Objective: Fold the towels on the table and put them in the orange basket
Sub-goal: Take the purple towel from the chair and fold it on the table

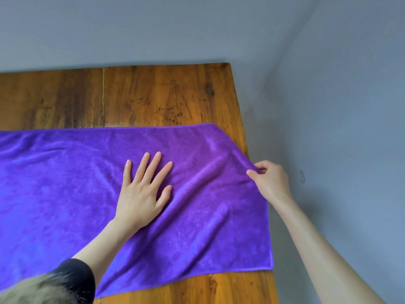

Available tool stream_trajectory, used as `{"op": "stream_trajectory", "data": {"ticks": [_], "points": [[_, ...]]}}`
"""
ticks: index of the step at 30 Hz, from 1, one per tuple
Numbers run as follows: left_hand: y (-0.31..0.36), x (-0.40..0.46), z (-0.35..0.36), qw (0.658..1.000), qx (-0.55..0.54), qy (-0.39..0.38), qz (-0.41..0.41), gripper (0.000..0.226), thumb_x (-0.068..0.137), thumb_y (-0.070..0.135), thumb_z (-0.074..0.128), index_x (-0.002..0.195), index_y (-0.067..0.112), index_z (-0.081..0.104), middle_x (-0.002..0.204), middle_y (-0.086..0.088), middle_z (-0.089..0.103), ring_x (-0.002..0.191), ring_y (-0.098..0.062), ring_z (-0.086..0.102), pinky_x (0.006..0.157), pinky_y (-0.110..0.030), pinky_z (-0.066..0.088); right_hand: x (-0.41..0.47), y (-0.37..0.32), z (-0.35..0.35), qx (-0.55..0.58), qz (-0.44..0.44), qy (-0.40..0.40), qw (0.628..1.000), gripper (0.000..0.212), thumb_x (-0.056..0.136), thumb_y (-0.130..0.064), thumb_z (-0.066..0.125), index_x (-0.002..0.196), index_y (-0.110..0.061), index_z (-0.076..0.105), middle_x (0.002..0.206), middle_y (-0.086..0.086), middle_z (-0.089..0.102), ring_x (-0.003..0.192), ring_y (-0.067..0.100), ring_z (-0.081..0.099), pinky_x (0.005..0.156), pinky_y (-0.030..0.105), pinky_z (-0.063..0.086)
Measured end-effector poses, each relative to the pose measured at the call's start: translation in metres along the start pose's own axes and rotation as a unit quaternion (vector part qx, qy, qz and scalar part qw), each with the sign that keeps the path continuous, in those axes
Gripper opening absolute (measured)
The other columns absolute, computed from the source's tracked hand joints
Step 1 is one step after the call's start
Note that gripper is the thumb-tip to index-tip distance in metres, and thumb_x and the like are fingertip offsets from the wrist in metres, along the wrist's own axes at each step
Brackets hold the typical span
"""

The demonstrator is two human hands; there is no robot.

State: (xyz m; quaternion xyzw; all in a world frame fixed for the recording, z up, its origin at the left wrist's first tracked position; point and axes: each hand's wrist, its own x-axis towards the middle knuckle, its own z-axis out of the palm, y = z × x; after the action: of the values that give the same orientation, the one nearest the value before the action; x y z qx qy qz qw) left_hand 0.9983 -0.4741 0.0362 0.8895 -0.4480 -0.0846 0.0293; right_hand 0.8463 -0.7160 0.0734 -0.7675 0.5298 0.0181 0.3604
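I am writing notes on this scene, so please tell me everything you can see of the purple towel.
The purple towel is soft, plush cloth with a stitched hem. It lies spread across the wooden table, mostly flat with light wrinkles, and runs out of view on the left. The left hand presses flat on its middle with straight fingers. The right hand pinches its right edge near the far corner and lifts it slightly.

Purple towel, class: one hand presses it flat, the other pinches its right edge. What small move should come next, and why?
Probably lift the pinched edge and carry it leftward over the purple towel. The left hand lies flat, anchoring it; the right hand pinches the edge; the towel is still spread unfolded.
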Motion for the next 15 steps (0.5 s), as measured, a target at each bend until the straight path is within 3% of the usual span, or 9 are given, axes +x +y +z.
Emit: {"op": "stream_trajectory", "data": {"ticks": [4, 5, 8, 9, 11, 13, 15], "points": [[0.013, 0.006, -0.007, 0.992, -0.108, 0.052, -0.05, 0.047, 0.087, 0.032, 0.038, 0.129, 0.018, 0.053, 0.145, -0.007, 0.041, 0.139, -0.028, 0.029, 0.113, -0.053, 0.01, -0.03, -0.021, 0.008, 0.051, -0.179, 0.115, 0.976, 0.016, 0.08, 0.001, 0.064, 0.094, -0.006, 0.069, 0.094, 0.002, 0.056, 0.083, 0.01, 0.054, 0.077, -0.004, 0.028], [0.018, 0.009, -0.009, 0.985, -0.139, 0.077, -0.071, 0.041, 0.086, 0.027, 0.043, 0.124, 0.016, 0.057, 0.139, -0.007, 0.047, 0.135, -0.027, 0.034, 0.111, -0.051, 0.014, -0.04, -0.025, 0.014, 0.044, -0.236, 0.086, 0.967, 0.018, 0.081, 0.001, 0.063, 0.096, -0.005, 0.069, 0.098, 0.002, 0.057, 0.086, 0.008, 0.053, 0.082, -0.005, 0.027], [0.034, 0.023, -0.02, 0.95, -0.237, 0.141, -0.148, 0.026, 0.088, 0.015, 0.052, 0.112, 0.016, 0.062, 0.121, -0.003, 0.056, 0.117, -0.024, 0.045, 0.097, -0.043, 0.031, -0.063, -0.027, 0.036, -0.007, -0.338, -0.114, 0.934, 0.022, 0.086, -0.009, 0.06, 0.106, -0.006, 0.069, 0.117, 0.006, 0.062, 0.107, 0.015, 0.056, 0.098, 0.007, 0.029], [0.039, 0.026, -0.023, 0.936, -0.275, 0.149, -0.164, 0.023, 0.089, 0.012, 0.054, 0.109, 0.016, 0.062, 0.116, -0.004, 0.057, 0.111, -0.026, 0.046, 0.093, -0.042, 0.036, -0.067, -0.025, 0.041, -0.024, -0.35, -0.156, 0.923, 0.022, 0.088, -0.012, 0.059, 0.107, -0.008, 0.07, 0.12, 0.005, 0.062, 0.112, 0.015, 0.056, 0.101, 0.011, 0.029], [0.047, 0.028, -0.027, 0.913, -0.341, 0.145, -0.169, 0.02, 0.089, 0.008, 0.054, 0.106, 0.014, 0.064, 0.109, -0.005, 0.058, 0.103, -0.026, 0.047, 0.087, -0.044, 0.044, -0.067, -0.022, 0.044, 0.009, -0.356, -0.149, 0.923, 0.019, 0.089, -0.015, 0.058, 0.101, -0.009, 0.072, 0.114, 0.003, 0.067, 0.107, 0.013, 0.06, 0.099, 0.016, 0.038], [0.053, 0.025, -0.028, 0.914, -0.358, 0.127, -0.141, 0.02, 0.09, 0.008, 0.054, 0.106, 0.013, 0.064, 0.107, -0.004, 0.058, 0.099, -0.023, 0.048, 0.085, -0.042, 0.047, -0.061, -0.022, 0.039, 0.086, -0.328, -0.096, 0.936, 0.015, 0.088, -0.012, 0.058, 0.094, -0.008, 0.072, 0.1, 0.001, 0.07, 0.094, 0.011, 0.064, 0.089, 0.024, 0.049], [0.059, 0.021, -0.028, 0.927, -0.345, 0.116, -0.087, 0.022, 0.089, 0.006, 0.056, 0.108, 0.013, 0.064, 0.106, -0.002, 0.057, 0.097, -0.021, 0.05, 0.082, -0.036, 0.048, -0.053, -0.021, 0.034, 0.139, -0.288, -0.087, 0.944, 0.013, 0.088, -0.01, 0.058, 0.092, -0.009, 0.07, 0.095, -0.002, 0.068, 0.087, 0.006, 0.064, 0.082, 0.023, 0.052]]}}
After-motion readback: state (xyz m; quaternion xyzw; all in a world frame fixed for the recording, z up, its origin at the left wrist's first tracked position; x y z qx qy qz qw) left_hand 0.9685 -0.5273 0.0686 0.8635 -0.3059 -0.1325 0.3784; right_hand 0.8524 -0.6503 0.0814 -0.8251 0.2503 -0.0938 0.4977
